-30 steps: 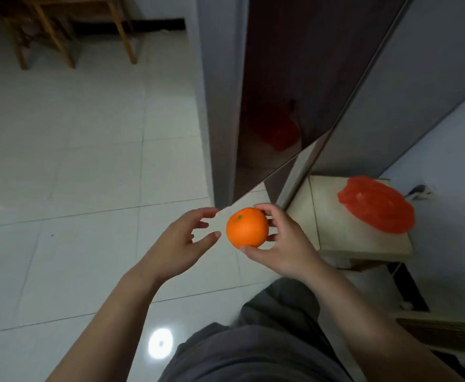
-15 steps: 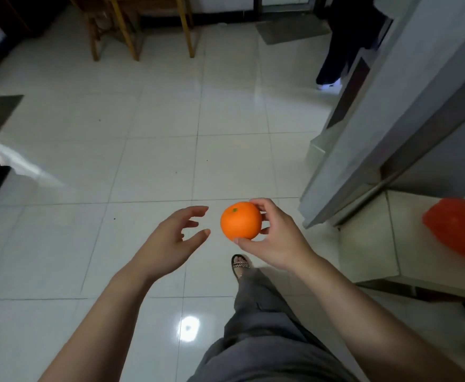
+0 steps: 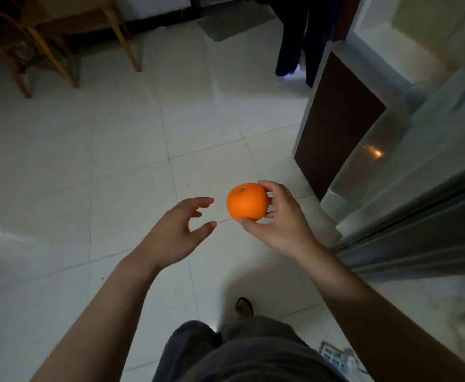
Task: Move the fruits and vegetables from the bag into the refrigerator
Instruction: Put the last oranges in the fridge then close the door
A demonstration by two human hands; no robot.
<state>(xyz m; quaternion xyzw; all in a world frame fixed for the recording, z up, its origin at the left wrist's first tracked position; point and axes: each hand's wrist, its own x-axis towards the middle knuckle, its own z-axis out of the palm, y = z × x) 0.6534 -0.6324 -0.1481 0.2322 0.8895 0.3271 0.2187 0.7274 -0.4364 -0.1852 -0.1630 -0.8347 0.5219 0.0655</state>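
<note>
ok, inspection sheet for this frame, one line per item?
Surface: glossy white tiled floor; no table in view.
Job's things: orange held in the air; refrigerator at right, its dark door open; bag not in view.
Clutter: wooden chair and grey mat at the far side.
Grippers: right hand grips the orange; left hand open, empty, apart from the orange.
Cables: what looks like a power strip on the floor, blurred.
Surroundings: another person's legs beyond the door; dim room.
</note>
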